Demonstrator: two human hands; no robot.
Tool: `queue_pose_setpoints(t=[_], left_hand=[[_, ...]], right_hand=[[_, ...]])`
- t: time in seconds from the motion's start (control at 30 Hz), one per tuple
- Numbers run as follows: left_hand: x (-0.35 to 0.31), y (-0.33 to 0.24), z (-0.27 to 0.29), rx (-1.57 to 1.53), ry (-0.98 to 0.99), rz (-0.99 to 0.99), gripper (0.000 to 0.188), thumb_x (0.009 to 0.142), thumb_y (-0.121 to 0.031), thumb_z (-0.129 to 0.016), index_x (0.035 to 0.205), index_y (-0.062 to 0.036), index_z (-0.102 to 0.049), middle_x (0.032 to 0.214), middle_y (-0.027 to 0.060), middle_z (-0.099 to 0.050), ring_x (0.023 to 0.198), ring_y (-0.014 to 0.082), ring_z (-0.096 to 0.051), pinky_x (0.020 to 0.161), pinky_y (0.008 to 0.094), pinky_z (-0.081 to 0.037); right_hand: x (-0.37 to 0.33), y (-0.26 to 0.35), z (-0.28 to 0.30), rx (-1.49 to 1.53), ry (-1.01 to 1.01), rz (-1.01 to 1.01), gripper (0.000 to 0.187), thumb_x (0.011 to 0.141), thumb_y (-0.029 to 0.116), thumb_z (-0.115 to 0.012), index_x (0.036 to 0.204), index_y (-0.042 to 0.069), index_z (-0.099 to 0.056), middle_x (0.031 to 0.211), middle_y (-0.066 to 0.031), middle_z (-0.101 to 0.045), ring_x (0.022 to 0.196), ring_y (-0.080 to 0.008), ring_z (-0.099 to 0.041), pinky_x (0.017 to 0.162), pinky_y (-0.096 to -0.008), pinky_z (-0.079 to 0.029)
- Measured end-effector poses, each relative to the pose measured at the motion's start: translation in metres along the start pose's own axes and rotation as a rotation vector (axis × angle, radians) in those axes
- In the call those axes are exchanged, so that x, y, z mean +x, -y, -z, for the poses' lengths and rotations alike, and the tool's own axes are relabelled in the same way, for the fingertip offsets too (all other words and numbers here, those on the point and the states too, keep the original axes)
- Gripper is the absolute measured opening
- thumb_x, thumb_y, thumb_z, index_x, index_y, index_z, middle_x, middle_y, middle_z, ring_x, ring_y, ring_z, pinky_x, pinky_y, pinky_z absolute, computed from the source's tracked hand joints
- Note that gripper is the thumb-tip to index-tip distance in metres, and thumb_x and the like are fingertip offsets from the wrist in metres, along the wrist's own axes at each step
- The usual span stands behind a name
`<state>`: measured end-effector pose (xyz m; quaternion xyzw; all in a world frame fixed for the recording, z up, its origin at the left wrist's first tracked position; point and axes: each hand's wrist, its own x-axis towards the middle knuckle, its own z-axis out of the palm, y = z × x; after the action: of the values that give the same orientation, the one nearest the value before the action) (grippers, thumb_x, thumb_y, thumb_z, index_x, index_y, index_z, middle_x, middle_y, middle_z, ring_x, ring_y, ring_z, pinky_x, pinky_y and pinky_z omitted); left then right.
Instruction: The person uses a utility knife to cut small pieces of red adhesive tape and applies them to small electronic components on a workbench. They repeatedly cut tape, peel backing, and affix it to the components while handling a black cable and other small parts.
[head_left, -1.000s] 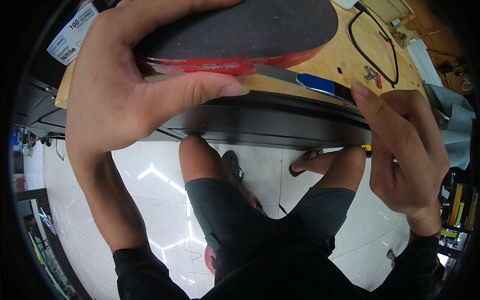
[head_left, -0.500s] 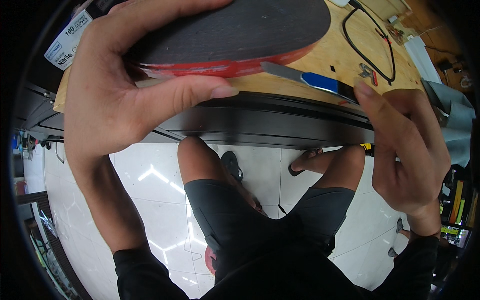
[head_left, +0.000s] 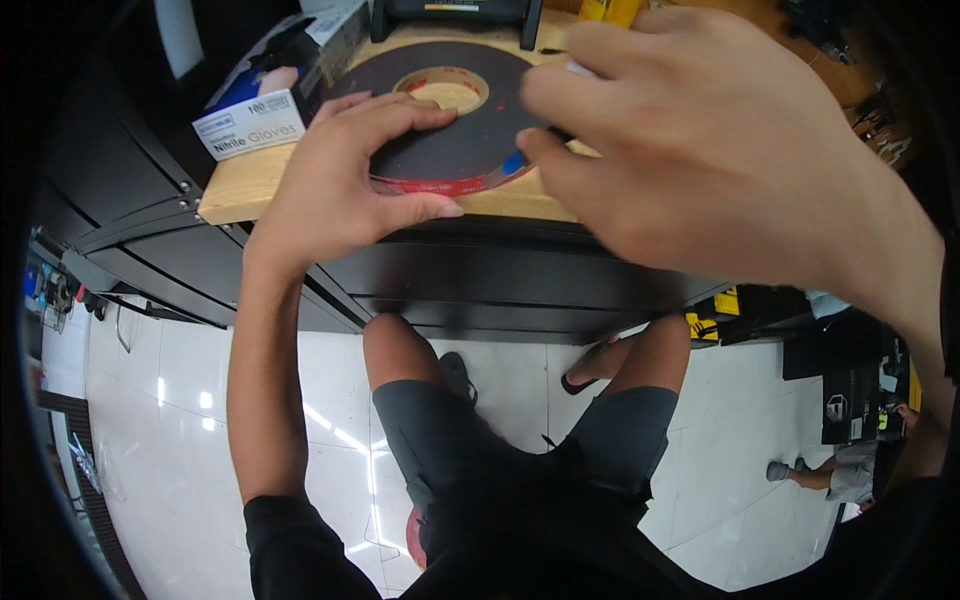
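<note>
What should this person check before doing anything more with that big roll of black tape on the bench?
1. Roll of tape lies flat on the wooden bench top: ok.
2. Left hand steadies the roll, fingers on top, thumb against its red edge: ok.
3. Right hand has hold of the tape's free end: cannot tell; its fingertips sit at the roll's right edge, covering that spot.
4. Roll is well back from the bench's front edge: not ok; it sits close to it.
5. Box of gloves is clear of the roll: not ok; it lies right beside it at the left.
</note>
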<state>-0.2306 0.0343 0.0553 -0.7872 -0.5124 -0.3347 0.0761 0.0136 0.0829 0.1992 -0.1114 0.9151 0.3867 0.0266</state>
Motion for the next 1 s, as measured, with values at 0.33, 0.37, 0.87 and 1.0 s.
queue_pose_setpoints(t=[0.33, 0.37, 0.87, 1.0], left_hand=[[-0.007, -0.009, 0.011, -0.009, 0.042, 0.086, 0.078, 0.066, -0.047, -0.089, 0.128, -0.0057, -0.067, 0.131, 0.0139, -0.067, 0.133, 0.0325, -0.055, 0.117, 0.0472, -0.032], [-0.019, -0.005, 0.019, 0.022, 0.066, 0.133, 0.079, 0.065, -0.047, -0.089, 0.129, -0.0059, -0.067, 0.134, 0.0141, -0.065, 0.135, 0.0318, -0.053, 0.118, 0.0477, -0.031], [-0.032, -0.075, -0.068, 0.284, -0.671, 0.172, 0.027, 0.08, -0.012, -0.083, 0.107, -0.0132, -0.079, 0.115, 0.007, -0.072, 0.115, 0.029, -0.065, 0.105, 0.0465, -0.044], [-0.033, -0.075, -0.074, 0.339, -0.729, 0.142, 0.026, 0.078, -0.01, -0.084, 0.103, -0.0137, -0.078, 0.113, 0.0048, -0.073, 0.117, 0.0283, -0.066, 0.106, 0.0444, -0.043]], right_hand=[[-0.025, -0.029, 0.061, -0.085, -0.02, -0.004, 0.023, 0.083, 0.006, -0.072, 0.106, 0.005, -0.072, 0.085, -0.0105, -0.063, 0.074, -0.0257, -0.067, 0.059, -0.0352, -0.052], [-0.029, -0.033, 0.049, -0.059, -0.099, -0.048, 0.024, 0.083, 0.006, -0.072, 0.107, 0.005, -0.072, 0.085, -0.0101, -0.063, 0.074, -0.0253, -0.066, 0.059, -0.0354, -0.051], [0.026, 0.084, -0.11, 1.051, -0.921, -1.079, 0.028, 0.089, 0.002, -0.059, 0.116, -0.002, -0.064, 0.103, -0.0225, -0.062, 0.097, -0.0433, -0.063, 0.086, -0.0476, -0.051], [0.038, 0.087, -0.119, 1.002, -0.857, -1.045, 0.022, 0.089, 0.003, -0.061, 0.11, -0.001, -0.065, 0.104, -0.0206, -0.061, 0.094, -0.0436, -0.064, 0.082, -0.0492, -0.052]])
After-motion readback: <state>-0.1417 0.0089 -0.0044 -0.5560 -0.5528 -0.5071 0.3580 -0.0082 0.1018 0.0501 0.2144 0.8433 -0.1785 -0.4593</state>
